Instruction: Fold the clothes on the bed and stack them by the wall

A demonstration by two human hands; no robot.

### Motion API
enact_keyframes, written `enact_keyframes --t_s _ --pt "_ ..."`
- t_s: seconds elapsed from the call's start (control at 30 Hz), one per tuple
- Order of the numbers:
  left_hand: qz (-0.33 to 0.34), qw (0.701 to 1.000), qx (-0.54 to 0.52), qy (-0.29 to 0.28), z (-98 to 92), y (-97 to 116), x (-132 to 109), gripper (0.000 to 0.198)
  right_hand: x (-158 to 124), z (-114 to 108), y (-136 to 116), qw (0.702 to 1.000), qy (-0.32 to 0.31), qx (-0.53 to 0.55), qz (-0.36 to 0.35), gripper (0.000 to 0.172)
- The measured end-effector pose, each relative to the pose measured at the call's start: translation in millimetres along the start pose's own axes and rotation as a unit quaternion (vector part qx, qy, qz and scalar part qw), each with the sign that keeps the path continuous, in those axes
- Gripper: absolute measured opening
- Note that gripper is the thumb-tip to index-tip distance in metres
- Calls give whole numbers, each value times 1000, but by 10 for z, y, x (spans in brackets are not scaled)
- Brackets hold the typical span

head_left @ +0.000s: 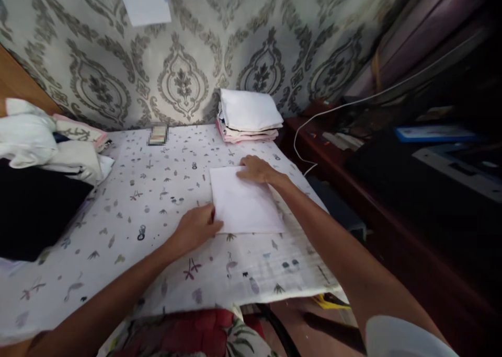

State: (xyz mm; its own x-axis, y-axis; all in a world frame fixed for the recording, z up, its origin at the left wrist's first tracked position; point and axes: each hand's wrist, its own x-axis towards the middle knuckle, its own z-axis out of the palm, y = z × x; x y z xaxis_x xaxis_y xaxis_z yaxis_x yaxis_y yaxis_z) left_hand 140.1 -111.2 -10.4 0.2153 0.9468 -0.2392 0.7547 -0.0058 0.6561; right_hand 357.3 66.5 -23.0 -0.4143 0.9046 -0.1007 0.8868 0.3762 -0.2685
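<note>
A white cloth (247, 205), folded into a flat, roughly square shape, lies on the patterned table cover (164, 263). My left hand (198, 223) is closed at the near left corner of this cloth, with the edge between thumb and fingers. Across the cloth's far edge rests my right hand (254, 169), its fingers bent and pinching the edge near the far right corner. Beyond my right hand is a stack of folded cloths (251, 114), white on top with pink layers below.
At the left lie a heap of light cloths (31, 132) and a black cloth (43, 205). A small blurred item (158, 135) sits by the patterned wall (182, 80). A white cable (333, 108) hangs over the dark red furniture (396, 231) on the right.
</note>
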Motion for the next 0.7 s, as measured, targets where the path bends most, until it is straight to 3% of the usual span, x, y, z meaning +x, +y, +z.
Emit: enact_keyframes --t_s 0.07,0.13,0.27,0.4,0.5,0.6,0.7 --pt "13 1000 -19 15 28 22 1 16 14 -86 21 1000 -5 10 0 31" --pt "8 991 -133 14 -20 -8 6 15 16 -160 2 1000 -2 21 -8 21" --pt "-32 940 -338 20 -445 -208 50 25 -134 -170 -192 998 13 59 -16 10" --pt "-57 949 -296 92 -1107 -651 84 34 -512 74 -536 993 30 110 3 5" --pt "-103 976 -110 160 -1369 -994 96 33 -759 203 -792 987 49 138 64 8" --pt "-38 964 117 235 -1204 -1086 150 38 -778 203 -1062 984 109 129 56 19" --pt "95 951 190 224 -730 -920 279 48 -576 252 -1360 978 119 153 -79 37"
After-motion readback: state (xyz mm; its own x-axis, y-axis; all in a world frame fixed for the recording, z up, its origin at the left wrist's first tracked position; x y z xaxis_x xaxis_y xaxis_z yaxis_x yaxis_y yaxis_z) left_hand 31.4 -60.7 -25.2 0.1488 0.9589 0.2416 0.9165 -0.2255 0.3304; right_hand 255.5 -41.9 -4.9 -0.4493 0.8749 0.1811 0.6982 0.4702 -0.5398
